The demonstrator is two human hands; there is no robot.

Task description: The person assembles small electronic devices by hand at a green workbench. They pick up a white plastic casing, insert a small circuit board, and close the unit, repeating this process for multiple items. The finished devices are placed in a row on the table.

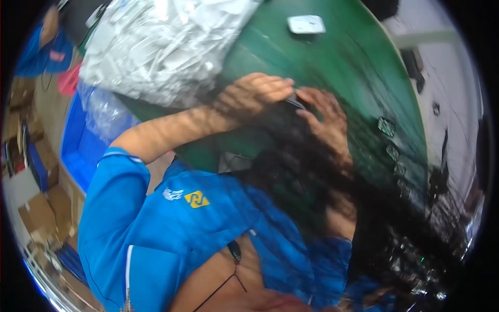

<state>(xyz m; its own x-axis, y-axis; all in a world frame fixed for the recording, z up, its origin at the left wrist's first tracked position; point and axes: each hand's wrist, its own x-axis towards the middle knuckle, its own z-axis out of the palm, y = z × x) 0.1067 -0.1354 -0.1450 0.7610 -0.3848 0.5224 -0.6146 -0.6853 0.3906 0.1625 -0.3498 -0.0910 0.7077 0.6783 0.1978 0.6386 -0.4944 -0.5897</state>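
Over the green tabletop (358,62), my two hands meet around a small greyish piece (295,100) with thin edges; its exact kind is too blurred to tell. My left hand (254,92) has its fingers closed at the piece's left end. From the other side, the thumb and fingers of my right hand (328,115) pinch it. Dark strands of hair hang across the picture and partly cover my right hand and forearm. A white rectangular part (306,24) lies on the table beyond my hands.
A large clear bag of white plastic pieces (156,47) is at the far left. Beside it stands a blue bin (78,140) with clear plastic wrap. Small clear items (386,126) line the table's right side. Another person's blue sleeve (52,54) shows at upper left.
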